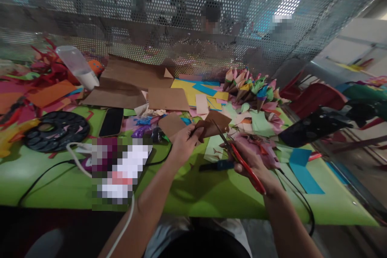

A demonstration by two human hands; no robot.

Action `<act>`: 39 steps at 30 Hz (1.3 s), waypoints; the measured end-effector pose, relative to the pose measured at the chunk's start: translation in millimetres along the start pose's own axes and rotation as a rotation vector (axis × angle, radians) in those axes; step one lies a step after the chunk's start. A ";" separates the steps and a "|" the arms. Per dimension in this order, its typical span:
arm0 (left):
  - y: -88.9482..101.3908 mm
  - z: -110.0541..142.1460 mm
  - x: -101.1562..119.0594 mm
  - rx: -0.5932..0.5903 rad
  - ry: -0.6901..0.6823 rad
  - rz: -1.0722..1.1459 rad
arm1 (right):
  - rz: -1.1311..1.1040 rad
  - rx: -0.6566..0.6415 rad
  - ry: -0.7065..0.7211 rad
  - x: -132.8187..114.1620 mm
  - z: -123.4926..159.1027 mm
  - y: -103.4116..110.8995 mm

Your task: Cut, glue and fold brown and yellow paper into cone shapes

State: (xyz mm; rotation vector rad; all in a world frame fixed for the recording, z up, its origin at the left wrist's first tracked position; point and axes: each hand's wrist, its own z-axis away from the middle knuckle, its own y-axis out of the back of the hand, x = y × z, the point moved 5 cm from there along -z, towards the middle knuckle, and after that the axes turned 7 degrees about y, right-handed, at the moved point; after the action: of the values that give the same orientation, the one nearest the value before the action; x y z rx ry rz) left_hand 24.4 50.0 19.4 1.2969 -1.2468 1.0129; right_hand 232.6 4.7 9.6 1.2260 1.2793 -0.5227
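My left hand (184, 142) pinches a folded piece of brown paper (213, 125) and holds it just above the green table (45, 177). My right hand (253, 162) grips red-handled scissors (242, 160), whose blades point up and left, reaching the brown paper's right edge. A dark blue tool (216, 165) lies on the table between my hands.
Brown cardboard sheets (130, 82), a black phone (111, 121), a round black paint palette (56, 130), a white bottle (78, 66), coloured paper scraps and a cluster of paper cones (252, 86) crowd the table. Cables run across the front left. A perforated metal screen stands behind.
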 end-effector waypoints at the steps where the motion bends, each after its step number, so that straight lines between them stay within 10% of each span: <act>1: 0.0 0.2 0.3 0.002 0.005 -0.003 | -0.010 0.000 -0.004 1.0 0.1 -0.3; 39: -6.0 -1.5 0.4 -0.155 -0.046 0.100 | 0.066 0.056 -0.038 12.5 7.4 9.8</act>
State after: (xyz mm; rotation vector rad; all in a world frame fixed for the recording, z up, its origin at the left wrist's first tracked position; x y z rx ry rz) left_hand 30.5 51.1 19.2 1.1532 -1.4096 0.9408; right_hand 247.8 5.3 0.9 1.2940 1.1953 -0.5348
